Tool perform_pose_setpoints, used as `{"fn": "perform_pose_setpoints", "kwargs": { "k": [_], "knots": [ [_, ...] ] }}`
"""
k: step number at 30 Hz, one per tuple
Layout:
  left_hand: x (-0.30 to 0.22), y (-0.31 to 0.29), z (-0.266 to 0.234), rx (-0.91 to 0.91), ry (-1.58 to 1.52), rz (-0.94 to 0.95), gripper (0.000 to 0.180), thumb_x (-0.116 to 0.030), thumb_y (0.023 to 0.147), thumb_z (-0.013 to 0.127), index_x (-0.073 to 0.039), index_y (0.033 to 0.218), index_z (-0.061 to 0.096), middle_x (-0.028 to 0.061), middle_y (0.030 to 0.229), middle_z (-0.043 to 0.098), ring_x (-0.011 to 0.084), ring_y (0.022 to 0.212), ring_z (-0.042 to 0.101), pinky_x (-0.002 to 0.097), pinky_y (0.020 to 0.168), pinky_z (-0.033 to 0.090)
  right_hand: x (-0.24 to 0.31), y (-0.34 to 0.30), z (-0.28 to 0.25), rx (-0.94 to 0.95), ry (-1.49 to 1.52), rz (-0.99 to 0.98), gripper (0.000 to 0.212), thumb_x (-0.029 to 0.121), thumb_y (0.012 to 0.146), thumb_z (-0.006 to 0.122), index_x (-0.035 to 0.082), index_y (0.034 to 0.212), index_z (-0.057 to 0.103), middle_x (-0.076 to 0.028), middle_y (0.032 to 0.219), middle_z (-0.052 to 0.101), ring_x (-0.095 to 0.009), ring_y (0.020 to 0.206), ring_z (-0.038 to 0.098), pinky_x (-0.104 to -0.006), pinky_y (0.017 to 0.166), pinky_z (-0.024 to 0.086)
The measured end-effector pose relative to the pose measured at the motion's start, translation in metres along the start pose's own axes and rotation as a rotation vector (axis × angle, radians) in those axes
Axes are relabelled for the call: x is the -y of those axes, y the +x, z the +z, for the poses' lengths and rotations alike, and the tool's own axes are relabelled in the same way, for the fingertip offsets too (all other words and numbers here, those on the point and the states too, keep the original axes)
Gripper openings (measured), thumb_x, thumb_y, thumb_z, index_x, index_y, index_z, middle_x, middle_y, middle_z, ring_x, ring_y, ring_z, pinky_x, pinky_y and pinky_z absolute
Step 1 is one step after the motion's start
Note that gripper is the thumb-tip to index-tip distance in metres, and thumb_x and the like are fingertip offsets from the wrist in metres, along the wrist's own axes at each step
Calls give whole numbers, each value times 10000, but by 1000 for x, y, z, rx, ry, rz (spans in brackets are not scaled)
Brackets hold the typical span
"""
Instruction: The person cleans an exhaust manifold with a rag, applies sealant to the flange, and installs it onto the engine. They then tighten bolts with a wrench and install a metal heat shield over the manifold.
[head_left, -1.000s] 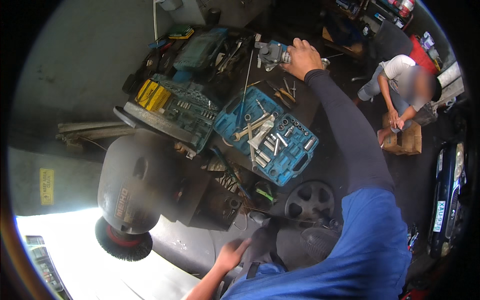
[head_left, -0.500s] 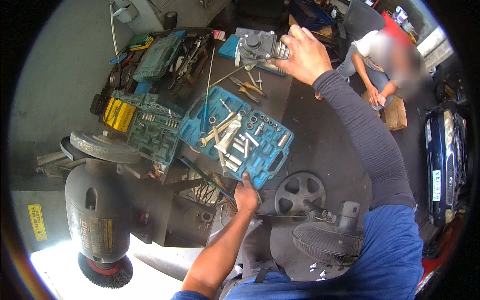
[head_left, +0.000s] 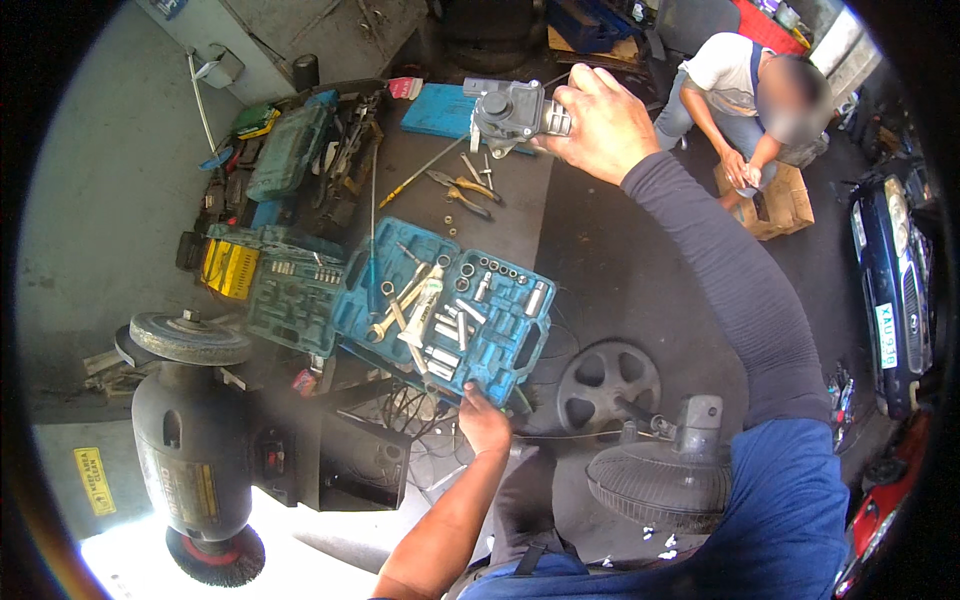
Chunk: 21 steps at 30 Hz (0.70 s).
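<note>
My right hand (head_left: pixel 605 125) is raised over the far end of the bench, closed around the ribbed neck of a grey metal valve-like car part (head_left: pixel 508 115) with a dark round cap. My left hand (head_left: pixel 485 423) grips the near edge of an opened blue socket set case (head_left: pixel 512 345), thumb on top and fingers hidden beneath. Loose sockets, combination wrenches (head_left: pixel 398 310) and a white tube (head_left: pixel 421 310) lie in the case. A long screwdriver (head_left: pixel 374 270) rests across its left half. Beyond it are pliers (head_left: pixel 462 190) with yellow-and-black handles and two small nuts (head_left: pixel 451 226).
At left stands a bench grinder (head_left: pixel 195 440) with a stone wheel and wire brush. Other tool cases (head_left: pixel 295 160) crowd the bench's left side. A fan (head_left: pixel 660 480) and its round base (head_left: pixel 608 388) are at lower right. Another person (head_left: pixel 730 110) sits by a cardboard box (head_left: pixel 790 205).
The view has shifted. The socket case has come nearer to me, baring the nuts beside the pliers. My right hand still holds the metal part. The other person has a dark object at the box.
</note>
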<state>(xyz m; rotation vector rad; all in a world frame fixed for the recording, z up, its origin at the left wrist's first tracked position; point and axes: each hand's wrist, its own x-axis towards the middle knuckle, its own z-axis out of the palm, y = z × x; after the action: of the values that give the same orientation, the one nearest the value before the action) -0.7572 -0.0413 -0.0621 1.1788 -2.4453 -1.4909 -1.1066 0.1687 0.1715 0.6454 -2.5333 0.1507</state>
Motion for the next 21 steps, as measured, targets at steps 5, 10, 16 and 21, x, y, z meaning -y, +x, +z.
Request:
{"fn": "perform_pose_setpoints", "kwargs": {
  "k": [5,10,16,21],
  "knots": [
    [1,7,-9,121,49,-119,811,-573,1160,327,151,1223,685,343,1109,741,485,1010,688,509,946,496,16,23,20,44,25,-18,472,457,795,888,56,1021,781,-113,1112,622,-294,1136,640,-448,981,568],
    [-7,3,-32,277,83,-310,964,-742,1089,310,126,1273,688,417,1224,681,567,1264,606,579,1071,434,54,70,62,146,39,-21,491,444,819,864,39,1085,791,-138,1224,640,-298,1190,631,-450,1019,555],
    [13,-48,-108,558,167,-244,797,-661,1114,410,77,1176,702,232,842,634,339,772,636,468,764,503,113,115,129,194,14,-91,413,417,827,857,116,1109,828,-124,1330,664,-316,1284,607,-479,1069,519],
    [42,-96,-192,657,50,-578,706,-638,1099,478,24,1110,723,119,813,669,212,779,669,377,759,521,146,135,159,165,23,-114,463,403,777,896,75,1092,811,-125,1265,648,-310,1251,611,-471,1022,536]
  ]
}}
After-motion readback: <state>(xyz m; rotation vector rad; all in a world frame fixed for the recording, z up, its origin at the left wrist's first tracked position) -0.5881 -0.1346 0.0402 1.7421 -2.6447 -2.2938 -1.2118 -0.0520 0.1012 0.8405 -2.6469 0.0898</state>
